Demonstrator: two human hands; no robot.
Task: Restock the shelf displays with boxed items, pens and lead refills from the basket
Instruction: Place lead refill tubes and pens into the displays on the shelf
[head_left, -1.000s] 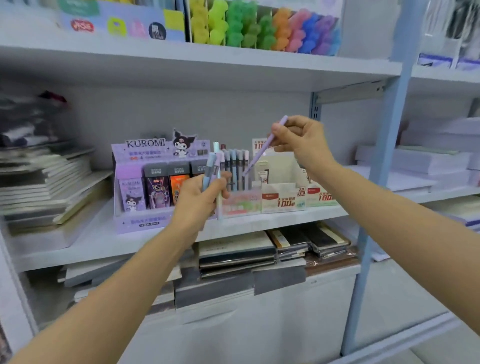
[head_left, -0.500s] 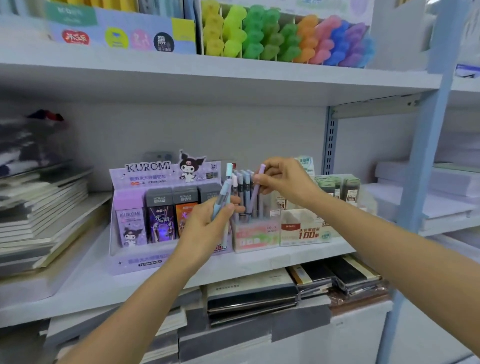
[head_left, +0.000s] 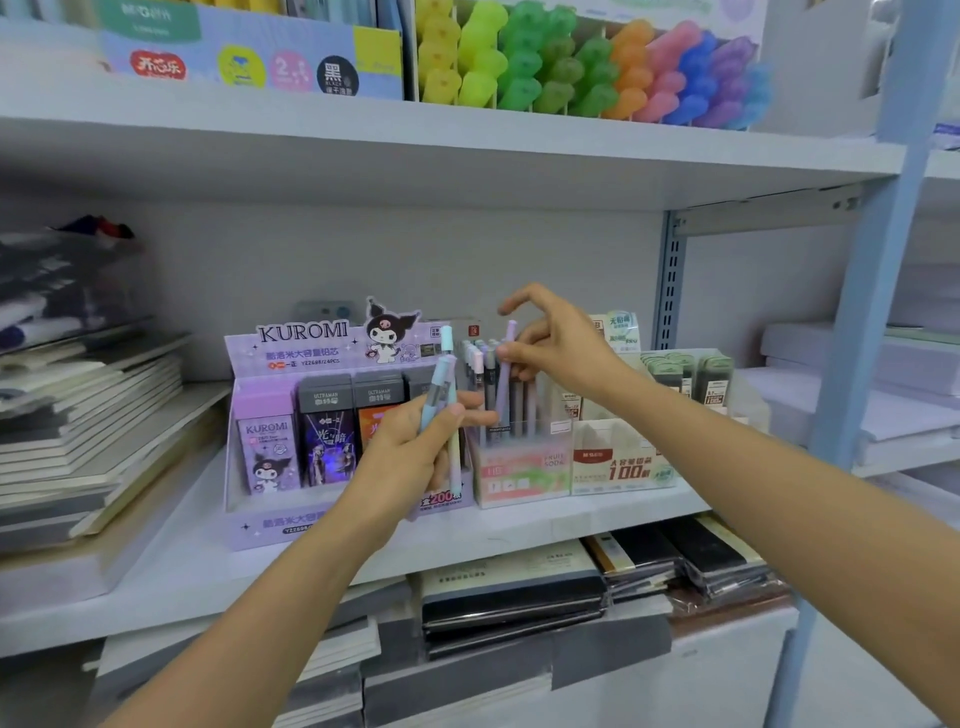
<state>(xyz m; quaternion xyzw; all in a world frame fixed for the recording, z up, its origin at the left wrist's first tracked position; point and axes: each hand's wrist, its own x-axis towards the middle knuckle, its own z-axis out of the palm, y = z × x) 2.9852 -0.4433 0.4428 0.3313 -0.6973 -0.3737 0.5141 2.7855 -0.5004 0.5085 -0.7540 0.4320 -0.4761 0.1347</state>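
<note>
Right hand (head_left: 558, 345) pinches a lilac pen (head_left: 505, 371) between thumb and middle fingers, index finger lifted clear; the pen stands near upright with its lower end down among the other pens in the clear pen display box (head_left: 522, 462). Looks like a slot-in step: fingertip hold high on the barrel leaves the tip free to drop between its neighbours.

Left hand (head_left: 415, 457) is closed around a small bunch of pastel pens (head_left: 441, 400), blue and mint caps sticking up above the fist, held just left of the display box, probably as the ready supply for the right hand to draw from. It hangs in front of the Kuromi lead refill display (head_left: 301, 410), hiding that display's right end.

Pen box sits on the middle shelf (head_left: 171, 551), touching or nearly touching the Kuromi display on its left and a white lead refill box (head_left: 621, 460) marked 100 on its right. More dark refill cases (head_left: 691, 376) stand behind and to the right. No side room, so entry is from above only.

Headroom is good: wide gap up to the upper shelf (head_left: 467, 156). Bare shelf strip runs in front of the displays. Blue upright post (head_left: 862, 332) stands well right of the right forearm. Stacked notebooks (head_left: 88, 415) lie far left, apart from the work.

The box already looks crowded with pens, so the lilac one could catch on neighbouring caps. Basket not in view. Several pens remain in the left hand, so this display is not yet finished.
</note>
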